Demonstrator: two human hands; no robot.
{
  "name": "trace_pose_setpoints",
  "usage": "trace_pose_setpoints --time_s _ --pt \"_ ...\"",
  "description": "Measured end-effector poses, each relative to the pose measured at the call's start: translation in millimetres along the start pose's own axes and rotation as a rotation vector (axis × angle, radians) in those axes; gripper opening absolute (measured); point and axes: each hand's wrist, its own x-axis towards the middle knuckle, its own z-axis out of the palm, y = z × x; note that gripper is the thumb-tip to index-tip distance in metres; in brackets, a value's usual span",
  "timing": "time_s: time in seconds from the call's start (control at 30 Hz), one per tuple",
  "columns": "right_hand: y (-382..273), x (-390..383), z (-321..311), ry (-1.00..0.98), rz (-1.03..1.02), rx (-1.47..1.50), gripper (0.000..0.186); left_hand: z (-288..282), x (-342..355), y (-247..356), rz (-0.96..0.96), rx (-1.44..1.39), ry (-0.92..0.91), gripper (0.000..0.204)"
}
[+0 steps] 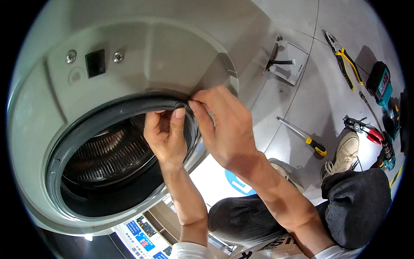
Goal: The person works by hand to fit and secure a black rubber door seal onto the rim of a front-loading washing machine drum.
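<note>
The front of a light grey front-loading washing machine (142, 52) fills the left side, its round opening facing me. A dark grey rubber door seal (103, 113) rings that opening, with the metal drum (108, 151) inside. My left hand (166, 136) is closed at the seal's upper right part, thumb against the rubber and fingers curled behind it, partly hidden. Beside it, my right hand (226, 127) pinches the seal's outer edge between thumb and forefinger. The fingertips of both hands are close together.
On the tiled floor at right lie combination pliers (343, 60), a yellow-and-black screwdriver (304, 137), red-handled pliers (366, 129) and a teal cordless drill (384, 88). A small white panel (295, 64) lies near the machine. My bent knees (355, 207) and shoes are at lower right.
</note>
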Motion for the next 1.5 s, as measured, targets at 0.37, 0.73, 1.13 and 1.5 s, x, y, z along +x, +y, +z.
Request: trace_pose_setpoints --time_s 0.37,0.73,1.13,1.5 --pt "1.2 -6.5 -5.7 -0.043 0.061 0.077 0.006 -18.2 -3.5 -0.1 -0.109 0.329 -0.185 0.017" --pt "10.0 -13.5 1.7 0.006 0.026 0.034 0.007 -15.3 -3.2 -9.6 -0.043 0.361 -0.161 0.015" --pt "15.2 -26.3 2.8 -0.001 0.058 0.045 0.006 -11.4 -10.4 7.5 0.09 0.692 -0.24 0.017" --pt "16.7 -25.4 7.1 -0.04 0.15 0.063 0.007 -30.7 -7.0 -29.6 -0.145 0.039 -0.274 0.017"
